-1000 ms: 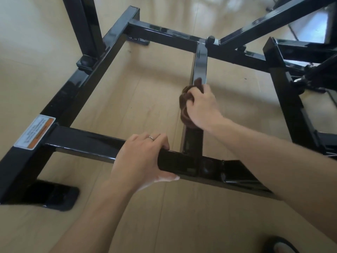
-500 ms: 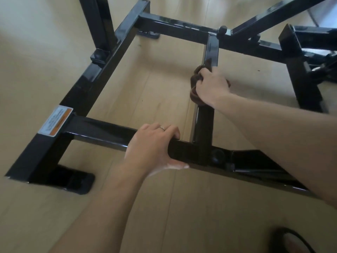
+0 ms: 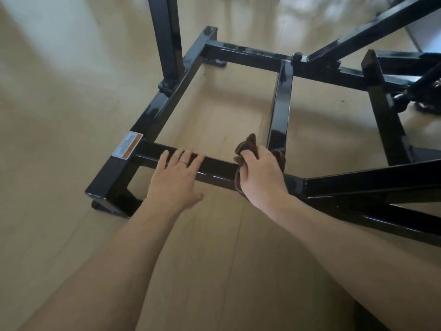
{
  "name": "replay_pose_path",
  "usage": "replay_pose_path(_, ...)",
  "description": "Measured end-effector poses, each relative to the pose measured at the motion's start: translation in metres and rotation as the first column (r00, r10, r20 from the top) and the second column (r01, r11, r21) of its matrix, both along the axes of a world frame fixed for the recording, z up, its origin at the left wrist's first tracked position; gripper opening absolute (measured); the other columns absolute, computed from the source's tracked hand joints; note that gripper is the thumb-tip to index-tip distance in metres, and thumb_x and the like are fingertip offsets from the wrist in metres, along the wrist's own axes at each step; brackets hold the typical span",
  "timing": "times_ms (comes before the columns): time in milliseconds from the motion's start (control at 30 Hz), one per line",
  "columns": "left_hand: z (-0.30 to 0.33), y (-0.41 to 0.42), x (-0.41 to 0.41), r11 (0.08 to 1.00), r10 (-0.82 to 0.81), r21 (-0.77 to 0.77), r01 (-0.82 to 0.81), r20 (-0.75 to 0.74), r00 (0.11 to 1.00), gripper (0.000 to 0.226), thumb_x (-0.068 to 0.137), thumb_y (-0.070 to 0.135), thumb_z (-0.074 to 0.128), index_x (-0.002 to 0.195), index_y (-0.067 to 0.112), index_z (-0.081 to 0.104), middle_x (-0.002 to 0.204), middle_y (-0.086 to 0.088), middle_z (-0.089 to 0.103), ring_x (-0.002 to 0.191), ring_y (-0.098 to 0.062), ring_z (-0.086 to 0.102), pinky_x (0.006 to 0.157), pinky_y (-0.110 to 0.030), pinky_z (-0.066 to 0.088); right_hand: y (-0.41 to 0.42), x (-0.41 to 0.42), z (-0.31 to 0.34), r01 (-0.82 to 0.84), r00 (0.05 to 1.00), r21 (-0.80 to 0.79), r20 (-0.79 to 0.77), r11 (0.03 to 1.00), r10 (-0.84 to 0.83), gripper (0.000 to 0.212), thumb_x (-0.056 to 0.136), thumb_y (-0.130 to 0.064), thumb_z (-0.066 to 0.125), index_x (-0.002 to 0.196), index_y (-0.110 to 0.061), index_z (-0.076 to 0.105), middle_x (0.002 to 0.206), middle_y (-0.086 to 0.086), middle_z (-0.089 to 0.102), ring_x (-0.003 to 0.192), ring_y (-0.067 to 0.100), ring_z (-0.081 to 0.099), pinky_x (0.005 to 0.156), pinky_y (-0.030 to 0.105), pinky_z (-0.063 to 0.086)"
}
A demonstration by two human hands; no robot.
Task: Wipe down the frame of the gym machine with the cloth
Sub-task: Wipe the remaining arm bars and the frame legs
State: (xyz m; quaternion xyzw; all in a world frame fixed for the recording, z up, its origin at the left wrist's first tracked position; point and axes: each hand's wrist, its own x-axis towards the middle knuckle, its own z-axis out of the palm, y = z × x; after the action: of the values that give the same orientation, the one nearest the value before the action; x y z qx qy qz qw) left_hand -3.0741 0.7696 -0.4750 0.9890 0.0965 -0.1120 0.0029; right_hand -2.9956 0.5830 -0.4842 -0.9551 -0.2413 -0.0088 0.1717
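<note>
Our right hand (image 3: 261,174) grips the brown cloth (image 3: 248,145) against the black frame's near crossbar (image 3: 214,167), at its joint with the centre bar (image 3: 281,106). The crossbar's long axis runs leftward to the warning label (image 3: 127,144). Our left hand (image 3: 177,177) rests on it, fingers straight, directly in that path. The right hand hides most of the cloth and the joint.

Frame (image 3: 281,99): glossy black metal. Cloth (image 3: 248,145): soft brown fabric. Floor (image 3: 59,115): smooth pale wood.
</note>
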Motion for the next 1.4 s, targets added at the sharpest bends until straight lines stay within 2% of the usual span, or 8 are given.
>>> replay_pose_path(200, -0.002, 0.018, 0.006, 0.972, 0.206, -0.125, -0.197, 0.059, 0.977, 0.088, 0.086, 0.027, 0.074, 0.158, 0.027, 0.024, 0.166, -0.009, 0.021, 0.155, -0.029, 0.016, 0.126, -0.047, 0.019, 0.067, -0.016, -0.009, -0.134, 0.99, 0.058, 0.06, 0.989, 0.131, 0.025, 0.102, -0.027, 0.052, 0.125, -0.018, 0.06, 0.126, 0.011, 0.059, 0.115, 0.028, 0.056, 0.107, 0.044, 0.048)
replay_pose_path(433, -0.013, 0.026, -0.005, 0.955, 0.239, -0.219, -0.202, 0.159, 0.958, 0.091, 0.082, 0.009, 0.069, 0.158, 0.027, 0.024, 0.165, 0.004, 0.021, 0.154, -0.019, 0.014, 0.106, -0.041, 0.05, 0.111, 0.004, -0.006, -0.189, 0.976, 0.06, -0.095, 0.98, 0.195, 0.031, 0.106, -0.031, 0.038, 0.132, -0.022, 0.052, 0.119, 0.011, 0.054, 0.097, 0.028, 0.056, 0.086, 0.042, 0.051)
replay_pose_path(667, -0.008, 0.03, -0.006, 0.945, 0.224, -0.259, -0.201, 0.062, 0.973, 0.101, 0.087, 0.01, 0.068, 0.162, 0.035, 0.005, 0.17, 0.009, 0.0, 0.157, -0.016, -0.002, 0.109, -0.04, 0.047, 0.008, 0.003, -0.011, -0.138, 0.99, -0.003, -0.014, 0.99, 0.138, 0.035, 0.105, -0.03, 0.044, 0.138, -0.018, 0.051, 0.12, 0.011, 0.058, 0.093, 0.022, 0.059, 0.083, 0.039, 0.058)
replay_pose_path(767, -0.005, 0.041, -0.013, 0.967, 0.2, -0.177, -0.183, 0.08, 0.977, 0.102, 0.085, 0.019, 0.068, 0.162, 0.029, 0.003, 0.17, -0.001, 0.005, 0.156, -0.023, 0.007, 0.125, -0.04, 0.02, 0.007, -0.004, -0.014, -0.094, 0.995, -0.021, 0.043, 0.995, 0.094, 0.035, 0.103, -0.026, 0.046, 0.135, -0.016, 0.053, 0.119, 0.013, 0.056, 0.1, 0.026, 0.057, 0.087, 0.042, 0.057)
replay_pose_path(833, -0.007, 0.06, -0.031, 0.932, 0.359, -0.097, -0.349, 0.13, 0.924, 0.102, 0.084, 0.029, 0.068, 0.161, 0.021, 0.002, 0.165, -0.013, 0.009, 0.153, -0.032, 0.014, 0.127, -0.044, 0.013, 0.021, -0.007, -0.014, -0.078, 0.994, -0.035, 0.076, 0.996, 0.081, 0.035, 0.101, -0.028, 0.044, 0.131, -0.013, 0.057, 0.116, 0.015, 0.057, 0.099, 0.029, 0.056, 0.089, 0.046, 0.055)
replay_pose_path(1000, -0.019, 0.107, -0.07, 0.713, 0.674, -0.299, -0.634, 0.045, 0.737, 0.071, 0.081, 0.035, 0.079, 0.133, 0.011, 0.037, 0.118, -0.013, 0.052, 0.111, -0.037, 0.056, 0.084, -0.049, 0.051, 0.086, -0.013, -0.013, -0.196, 0.97, -0.112, 0.123, 0.974, 0.21, 0.045, 0.099, -0.039, 0.034, 0.129, -0.013, 0.057, 0.115, 0.019, 0.056, 0.1, 0.034, 0.056, 0.092, 0.047, 0.051)
replay_pose_path(1167, -0.013, 0.118, -0.068, 0.718, 0.673, -0.267, -0.643, 0.031, 0.739, 0.046, 0.081, 0.029, 0.077, 0.109, 0.017, 0.042, 0.094, -0.004, 0.053, 0.085, -0.03, 0.057, 0.065, -0.039, 0.046, 0.159, -0.009, -0.014, -0.355, 0.917, -0.103, 0.154, 0.929, 0.367, 0.035, 0.102, -0.039, 0.041, 0.123, -0.015, 0.055, 0.116, 0.016, 0.057, 0.102, 0.029, 0.057, 0.094, 0.041, 0.048)
replay_pose_path(1400, -0.012, 0.118, -0.066, 0.675, 0.71, -0.298, -0.675, 0.015, 0.704, 0.048, 0.081, 0.027, 0.077, 0.118, 0.019, 0.048, 0.101, -0.003, 0.059, 0.092, -0.03, 0.06, 0.07, -0.04, 0.05, 0.186, 0.002, -0.016, -0.53, 0.806, -0.167, 0.204, 0.831, 0.555, 0.029, 0.102, -0.037, 0.042, 0.117, -0.015, 0.053, 0.117, 0.016, 0.052, 0.098, 0.03, 0.057, 0.087, 0.04, 0.05)
